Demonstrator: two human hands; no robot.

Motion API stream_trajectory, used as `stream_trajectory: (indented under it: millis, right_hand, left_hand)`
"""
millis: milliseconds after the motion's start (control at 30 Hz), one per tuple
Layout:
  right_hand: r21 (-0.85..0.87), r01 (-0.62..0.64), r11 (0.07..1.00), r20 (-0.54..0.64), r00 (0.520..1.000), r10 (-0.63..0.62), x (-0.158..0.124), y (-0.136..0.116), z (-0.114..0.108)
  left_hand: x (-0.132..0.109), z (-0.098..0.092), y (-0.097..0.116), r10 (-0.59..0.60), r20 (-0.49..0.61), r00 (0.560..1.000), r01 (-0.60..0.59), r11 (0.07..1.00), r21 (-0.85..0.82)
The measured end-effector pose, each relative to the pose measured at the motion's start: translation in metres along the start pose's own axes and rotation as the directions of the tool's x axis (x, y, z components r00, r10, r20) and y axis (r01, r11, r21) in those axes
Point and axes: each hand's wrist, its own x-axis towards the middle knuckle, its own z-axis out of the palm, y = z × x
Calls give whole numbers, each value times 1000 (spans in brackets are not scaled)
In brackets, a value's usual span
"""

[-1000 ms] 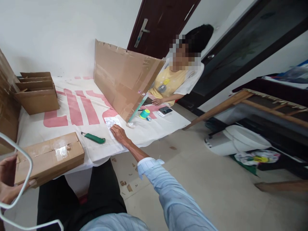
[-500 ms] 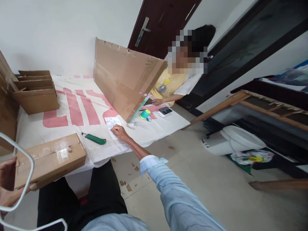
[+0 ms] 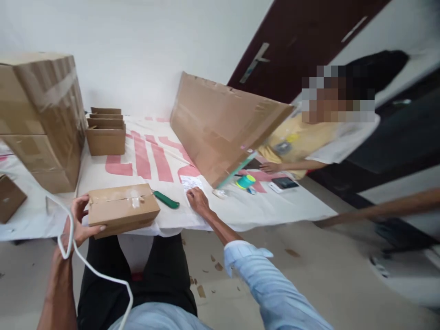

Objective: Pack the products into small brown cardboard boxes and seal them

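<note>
My left hand (image 3: 79, 222) grips the near left end of a flat taped cardboard box (image 3: 123, 209) lying at the front edge of the white cloth-covered table (image 3: 51, 220). A white cable (image 3: 89, 270) loops round that wrist. My right hand (image 3: 198, 200) rests with its fingers bent on a small white printed paper sheet (image 3: 191, 182), further right on the table. A green-handled utility knife (image 3: 166, 200) lies between the box and the paper.
A big cardboard sheet (image 3: 223, 126) leans upright across the table. Behind it sits a person in a yellow shirt (image 3: 295, 142), with a green tape roll (image 3: 245, 181) and a phone (image 3: 284, 183) nearby. Stacked cartons (image 3: 41, 114) stand left, open boxes (image 3: 106, 135) at the back.
The view has swung left and lower, bringing the stacked cartons into sight. My left hand now shows fully on the box end. My right hand stays on the paper.
</note>
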Motion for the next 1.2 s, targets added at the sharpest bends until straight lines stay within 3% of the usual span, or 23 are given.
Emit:
stream_trajectory:
  millis: [233,433,567,733,833,967,1200]
  right_hand:
    - [-36,23,999,-38,999,-24,-13,-18,-6]
    - [-13,41,999,-84,996,-42,-6,-46,-19]
    - [123,174,977,-79,983,-165,-2,-102,-24]
    - [328,389,861,-78,919,-386,-15,-192,-34]
    - [358,457,815,-28,877,-479,-21,-225,-37]
    - [318,500,806,35,843,-537,-21,-239,-37]
    - [282,523,804,70,825,-561,-20,-251,-45]
  left_hand:
    - [-14,6,9,-10,3,1000,10,1000,15]
    - [-18,4,14,-20,42,999,19,999,28]
    - [-21,3,20,-7,68,998,3,999,48]
    - [-22,2,23,-8,83,997,3,998,64]
    - [-22,0,21,7,98,995,-14,998,67]
    - [-20,-2,18,15,93,996,-24,994,102]
    - [-17,-4,18,22,79,997,-32,992,125]
